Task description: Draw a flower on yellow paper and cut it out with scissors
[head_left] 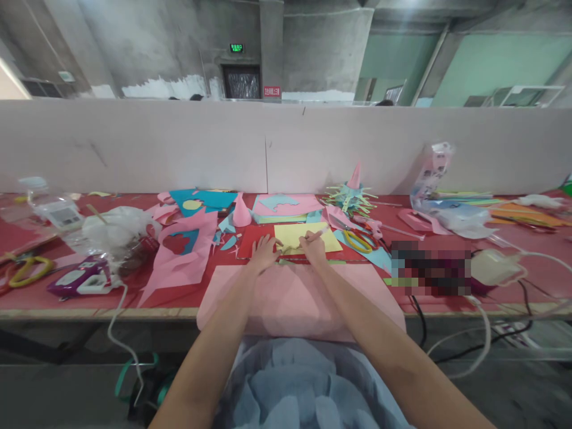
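In the head view, the yellow sheet [333, 239] lay on the red sheet [255, 235] at the middle of the table [179, 311], just beyond the broad pink sheet [295, 304] at its near edge. The left hand [264, 251] was spread flat, fingers apart, at the left edge of the yellow sheet. The right hand [313, 245] was closed around a pen [318, 233], low over that sheet. The two hands were near each other but apart.

The marking looked to be under way, not finished. A darker patch showed on the yellow paper between the hands; whether it was a drawn line, a shadow or a small piece laid there could not be told. The visible right part of the sheet looked plain and uncut, so any cutting of it seemed not yet done.

Other pieces looked further along. A pink cone [242, 212] stood rolled behind the red sheet, and a fringed piece [352, 199] with a pink tip stood near the partition [201, 149], apparently assembled. The pink scrap [183, 262] to the left had a large hole cut in it. The yellow-handled scissors [357, 241] lay right of the yellow sheet, in neither hand.
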Tool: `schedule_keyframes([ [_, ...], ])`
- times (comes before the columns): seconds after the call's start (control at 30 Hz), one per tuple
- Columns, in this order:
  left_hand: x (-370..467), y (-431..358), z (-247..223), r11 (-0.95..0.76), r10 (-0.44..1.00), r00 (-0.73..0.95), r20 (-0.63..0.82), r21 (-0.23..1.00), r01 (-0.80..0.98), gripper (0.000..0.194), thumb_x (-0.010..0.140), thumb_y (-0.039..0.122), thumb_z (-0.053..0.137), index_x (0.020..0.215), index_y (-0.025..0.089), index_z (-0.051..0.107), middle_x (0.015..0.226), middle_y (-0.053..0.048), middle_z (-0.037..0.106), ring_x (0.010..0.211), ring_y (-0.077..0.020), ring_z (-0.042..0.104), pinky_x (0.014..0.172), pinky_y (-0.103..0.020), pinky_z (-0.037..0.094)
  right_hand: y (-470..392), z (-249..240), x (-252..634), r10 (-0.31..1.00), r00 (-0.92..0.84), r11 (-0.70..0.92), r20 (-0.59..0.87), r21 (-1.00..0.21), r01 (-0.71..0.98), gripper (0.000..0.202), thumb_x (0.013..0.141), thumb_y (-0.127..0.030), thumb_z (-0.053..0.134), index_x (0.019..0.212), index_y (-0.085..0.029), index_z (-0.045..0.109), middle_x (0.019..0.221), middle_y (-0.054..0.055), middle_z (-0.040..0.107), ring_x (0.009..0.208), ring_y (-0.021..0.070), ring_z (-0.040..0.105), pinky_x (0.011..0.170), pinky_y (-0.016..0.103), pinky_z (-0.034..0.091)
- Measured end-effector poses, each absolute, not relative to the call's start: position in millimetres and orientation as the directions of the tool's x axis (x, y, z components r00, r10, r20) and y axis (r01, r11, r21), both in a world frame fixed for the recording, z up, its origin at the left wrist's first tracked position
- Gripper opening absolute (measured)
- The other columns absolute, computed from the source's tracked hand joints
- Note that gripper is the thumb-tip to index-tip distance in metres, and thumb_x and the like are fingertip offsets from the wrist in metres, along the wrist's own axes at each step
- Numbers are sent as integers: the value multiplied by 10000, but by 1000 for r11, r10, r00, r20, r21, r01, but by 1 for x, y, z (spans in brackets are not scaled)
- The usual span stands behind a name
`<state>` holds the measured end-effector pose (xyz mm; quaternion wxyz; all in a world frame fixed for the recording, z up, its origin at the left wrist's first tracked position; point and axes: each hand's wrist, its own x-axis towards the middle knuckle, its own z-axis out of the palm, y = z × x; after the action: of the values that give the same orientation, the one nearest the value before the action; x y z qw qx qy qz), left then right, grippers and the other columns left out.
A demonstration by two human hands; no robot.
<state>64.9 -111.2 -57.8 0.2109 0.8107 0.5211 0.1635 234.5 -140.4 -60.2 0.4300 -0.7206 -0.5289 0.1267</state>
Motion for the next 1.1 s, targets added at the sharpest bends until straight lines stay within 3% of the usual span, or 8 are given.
schedule_keyframes([
  [0.07,65,-111,-58,-366,915,401,44,513,777,235,837,280,507,1069,280,546,1468,-43,285,1387,-237,121,1090,-485,61,-141,-59,234,880,406,-61,247,-788,612,207,735,-273,444,569,-218,332,573,-39,576,579,129,487,529,217,292],
  [0.2,65,-111,-58,-367,915,401,47,510,778,233,842,283,501,1071,273,544,1468,-51,286,1385,-233,127,1087,-488,65,-141,-58,231,889,389,-90,241,-741,665,210,735,-278,458,561,-218,358,550,-39,547,562,129,473,524,222,284],
  [0.47,65,-108,-62,-385,909,413,60,504,773,222,848,310,495,1063,285,545,1436,-39,345,1383,-234,135,1085,-500,59,-137,-61,228,870,378,-126,316,-599,791,176,743,-244,414,581,-223,351,485,-41,334,500,139,348,512,251,220],
  [0.77,64,-108,-62,-375,913,405,52,500,781,244,844,322,493,1081,289,540,1483,-29,261,1387,-235,121,1086,-496,64,-138,-53,231,887,381,-188,262,-548,815,146,769,-231,433,624,-211,441,530,-7,446,576,158,465,558,252,260],
  [0.9,65,-108,-62,-366,915,401,46,512,777,243,842,309,492,1079,293,546,1483,-32,256,1387,-239,120,1085,-498,67,-138,-53,234,896,384,-192,223,-585,788,166,758,-238,437,599,-217,393,524,-10,486,568,155,472,546,248,267],
  [1.1,65,-107,-62,-364,914,403,40,515,776,240,835,283,501,1069,288,551,1466,-37,286,1385,-245,125,1088,-502,55,-141,-55,245,904,375,-113,204,-733,671,215,713,-247,461,545,-211,330,521,-38,545,543,128,477,521,219,289],
])
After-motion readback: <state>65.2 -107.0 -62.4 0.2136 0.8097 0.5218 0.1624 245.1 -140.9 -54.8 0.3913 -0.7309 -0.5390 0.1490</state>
